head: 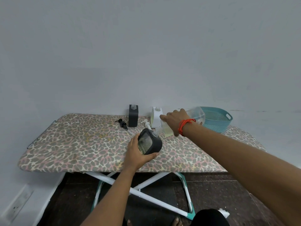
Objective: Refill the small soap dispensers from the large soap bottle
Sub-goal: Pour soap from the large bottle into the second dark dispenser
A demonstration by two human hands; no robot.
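- Dispenser, tilted over board: left hand grips it, fingers curled round its base.
- Bottle, tipped, neck at dispenser mouth: right hand fingers wrapped round it.
- Step: pouring. Next likely needs steady tilt, necks aligned.

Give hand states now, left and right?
Left hand: closed, holding the tilted black dispenser.
Right hand: closed, holding the large soap bottle, tipped toward that dispenser.
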